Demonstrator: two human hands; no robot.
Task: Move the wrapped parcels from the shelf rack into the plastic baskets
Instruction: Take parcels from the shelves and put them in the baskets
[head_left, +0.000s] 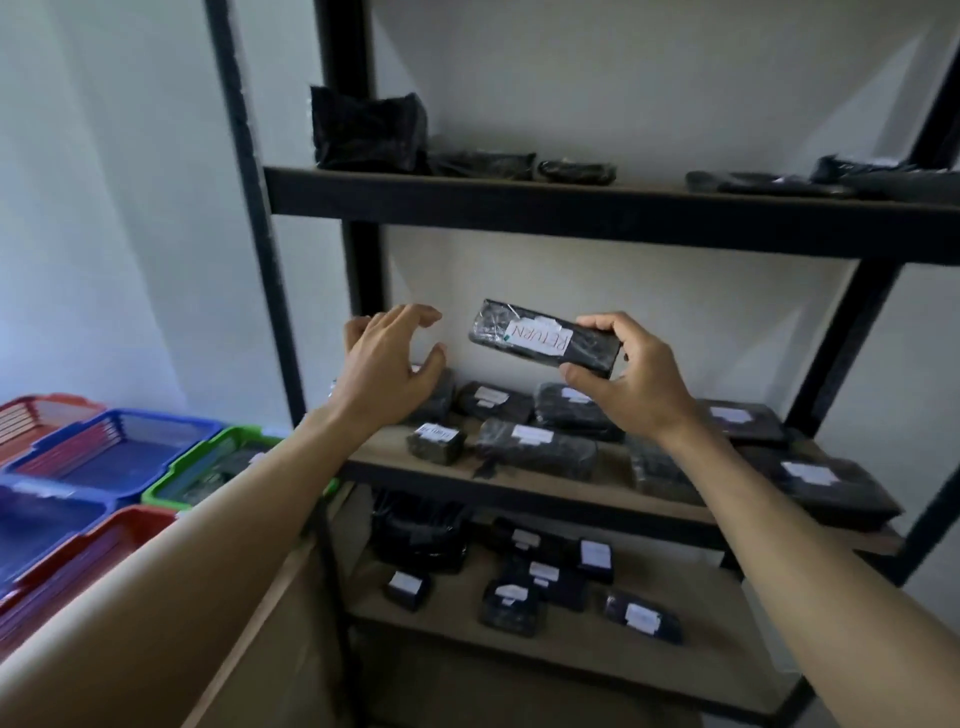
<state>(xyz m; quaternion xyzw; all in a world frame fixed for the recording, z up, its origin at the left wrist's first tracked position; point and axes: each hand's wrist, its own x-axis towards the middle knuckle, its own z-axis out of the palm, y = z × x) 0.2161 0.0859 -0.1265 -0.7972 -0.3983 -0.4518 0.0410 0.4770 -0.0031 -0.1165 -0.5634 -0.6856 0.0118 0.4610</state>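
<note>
Head view took in the rack (571, 218) first, black-framed with parcels lying on three boards, most of them on the middle and lower ones. Down to my left sat the baskets (119, 452), red, blue and green, nested close together and well apart from the shelf I was working. My right hand (628, 384) gripped one end of a long black parcel (540, 338), raised clear above the middle board, its white label reading RETURN upside down. My left hand (389, 364) hung open beside it, fingers spread, touching nothing. I judged the parcel light and fairly stiff, its plastic wrap slick, so a grip across the narrow width near the middle seemed safer than the end.
</note>
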